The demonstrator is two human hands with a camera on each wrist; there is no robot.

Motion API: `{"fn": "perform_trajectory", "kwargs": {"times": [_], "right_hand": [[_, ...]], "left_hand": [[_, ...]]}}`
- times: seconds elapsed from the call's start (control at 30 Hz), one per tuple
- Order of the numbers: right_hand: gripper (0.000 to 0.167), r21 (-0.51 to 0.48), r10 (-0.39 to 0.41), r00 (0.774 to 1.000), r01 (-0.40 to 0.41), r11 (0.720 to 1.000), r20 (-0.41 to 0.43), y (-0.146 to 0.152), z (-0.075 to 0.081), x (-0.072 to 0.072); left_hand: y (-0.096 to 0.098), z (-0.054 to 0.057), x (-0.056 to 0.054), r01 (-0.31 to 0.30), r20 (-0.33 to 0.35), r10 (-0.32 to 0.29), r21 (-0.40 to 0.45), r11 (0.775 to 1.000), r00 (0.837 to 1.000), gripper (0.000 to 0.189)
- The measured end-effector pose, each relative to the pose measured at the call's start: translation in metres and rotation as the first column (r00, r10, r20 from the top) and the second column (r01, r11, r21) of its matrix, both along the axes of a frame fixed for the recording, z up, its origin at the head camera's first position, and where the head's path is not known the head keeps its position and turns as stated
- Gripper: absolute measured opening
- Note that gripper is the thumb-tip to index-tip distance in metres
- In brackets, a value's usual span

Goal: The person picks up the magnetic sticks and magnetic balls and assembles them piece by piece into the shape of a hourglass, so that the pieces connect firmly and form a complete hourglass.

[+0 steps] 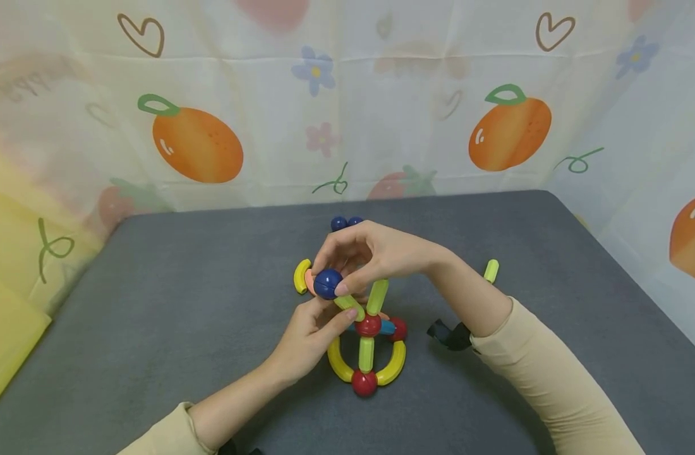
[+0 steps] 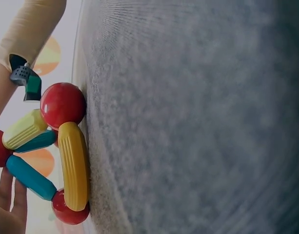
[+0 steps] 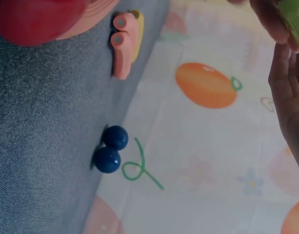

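A magnetic stick-and-ball structure stands on the table, with a red ball (image 1: 368,325) on top, a lower red ball (image 1: 364,383) in front and yellow curved sticks (image 1: 392,364) around its base. Teal sticks (image 2: 31,177) slope below the top ball in the left wrist view. Two light green sticks rise from the top ball. My left hand (image 1: 304,338) pinches the left light green stick (image 1: 350,306) close to that ball. At this stick's upper end is a blue ball (image 1: 327,284), which my right hand (image 1: 381,249) holds between thumb and fingers. The second upright stick (image 1: 378,297) stands beside it.
Two blue balls (image 3: 111,148) lie touching near the table's far edge. Pink sticks (image 3: 122,53) and a yellow curved stick (image 1: 302,276) lie behind the hands. Beyond my right forearm is another light green stick (image 1: 491,270). A patterned curtain (image 1: 381,126) hangs behind the table.
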State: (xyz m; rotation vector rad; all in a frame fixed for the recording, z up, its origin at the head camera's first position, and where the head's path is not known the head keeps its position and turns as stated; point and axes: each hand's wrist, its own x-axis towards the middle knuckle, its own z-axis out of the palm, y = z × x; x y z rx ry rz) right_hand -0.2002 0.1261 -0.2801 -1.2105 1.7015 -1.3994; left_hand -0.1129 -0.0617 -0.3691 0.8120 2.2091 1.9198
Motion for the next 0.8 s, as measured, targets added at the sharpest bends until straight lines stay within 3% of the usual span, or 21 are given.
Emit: {"fn": "perform_trajectory", "kwargs": {"times": [0.23, 0.37, 0.47, 0.6, 0.8], "right_hand": [[0.034, -0.014, -0.04, 0.998, 0.039, 0.999, -0.046, 0.001, 0.0, 0.001], [0.035, -0.055, -0.072, 0.997, 0.07, 0.996, -0.033, 0.008, -0.003, -0.004], [0.034, -0.067, -0.161, 0.987, 0.159, 0.985, -0.025, 0.015, -0.006, -0.012], [0.032, -0.045, -0.344, 0.938, 0.343, 0.938, -0.041, 0.026, -0.013, -0.028], [0.033, 0.003, -0.552, 0.824, 0.557, 0.831, -0.128, 0.034, -0.027, -0.049]], "left_hand": [[0.001, -0.001, 0.006, -0.035, -0.075, 0.043, 0.109, 0.993, 0.996, 0.045], [0.003, 0.0, 0.006, -0.006, -0.095, 0.022, 0.164, 0.986, 0.995, 0.058], [0.003, 0.001, 0.006, 0.0, -0.082, 0.015, 0.184, 0.983, 0.996, 0.065], [0.003, 0.002, 0.006, -0.014, -0.058, 0.025, 0.181, 0.983, 0.998, 0.066], [0.003, 0.002, 0.005, -0.017, -0.049, 0.026, 0.177, 0.984, 0.998, 0.068]]}}
